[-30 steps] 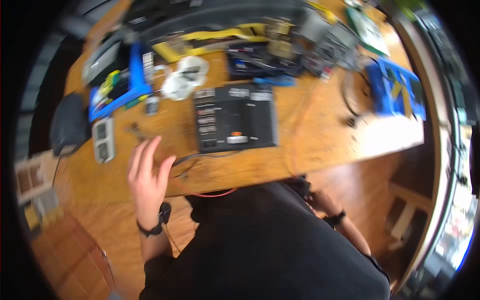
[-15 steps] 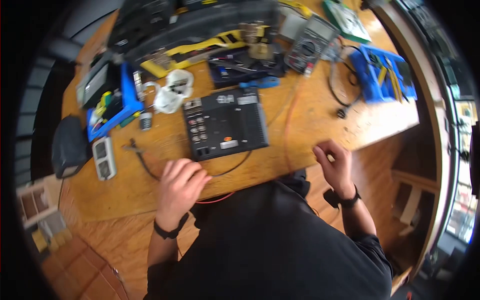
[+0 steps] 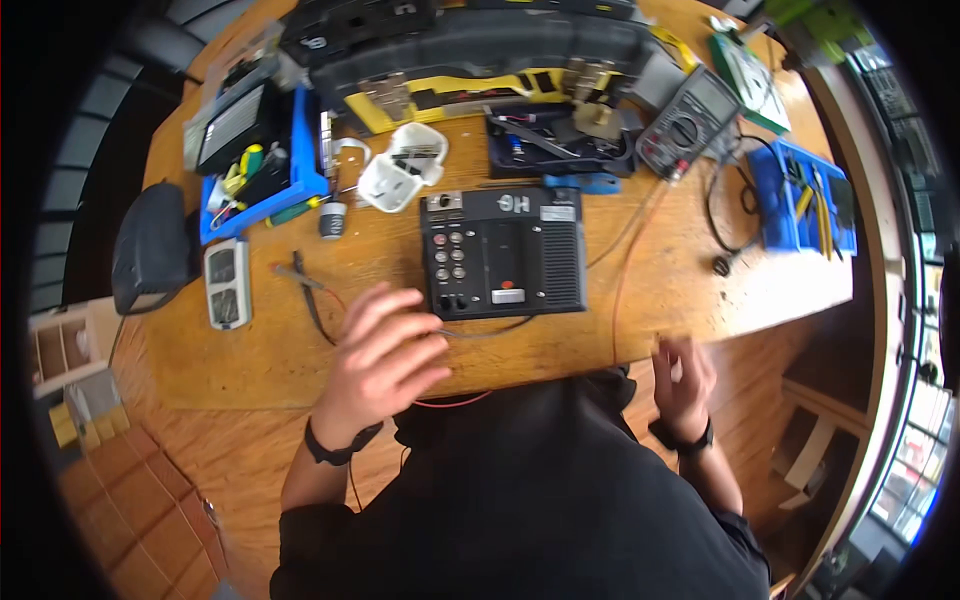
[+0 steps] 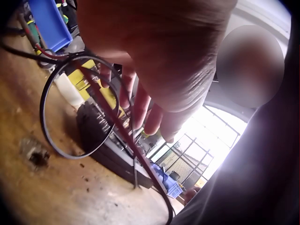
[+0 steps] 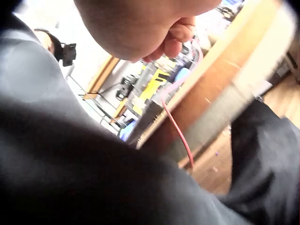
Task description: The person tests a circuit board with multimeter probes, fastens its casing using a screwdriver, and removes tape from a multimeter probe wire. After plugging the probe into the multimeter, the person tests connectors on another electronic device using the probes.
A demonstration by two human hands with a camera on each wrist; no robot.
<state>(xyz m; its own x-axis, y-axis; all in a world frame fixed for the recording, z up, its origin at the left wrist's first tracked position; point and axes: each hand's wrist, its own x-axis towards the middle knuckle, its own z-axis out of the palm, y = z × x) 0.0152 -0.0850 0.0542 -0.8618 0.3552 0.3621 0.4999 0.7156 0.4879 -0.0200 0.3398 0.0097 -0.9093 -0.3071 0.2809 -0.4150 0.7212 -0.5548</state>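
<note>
My left hand [image 3: 385, 355] hovers over the front of the bench, fingers spread and apart, with nothing held. Its fingertips overlap the lower left corner of a flat black electronic unit [image 3: 505, 250] with round connectors and vents. A thin black cable [image 3: 490, 331] runs from beside that hand along the unit's front. In the left wrist view, a loop of black cable [image 4: 43, 112] and a red lead [image 4: 126, 136] pass close below the palm. My right hand [image 3: 685, 385] is at the bench's front edge, fingers loosely curled with no object visible in them.
A multimeter [image 3: 690, 125] stands at the back right, its red lead [image 3: 628, 270] crossing the wood. Blue bins [image 3: 310, 150] of tools flank the bench. A white case [image 3: 385, 195], dark tool tray [image 3: 500, 165] and large black toolbox [image 3: 480, 55] are behind the unit.
My right hand came up from beside my lap to the bench edge, then dropped slightly. The left hand moved right toward the unit; its fingers, bent half a second ago, are now spread.
</note>
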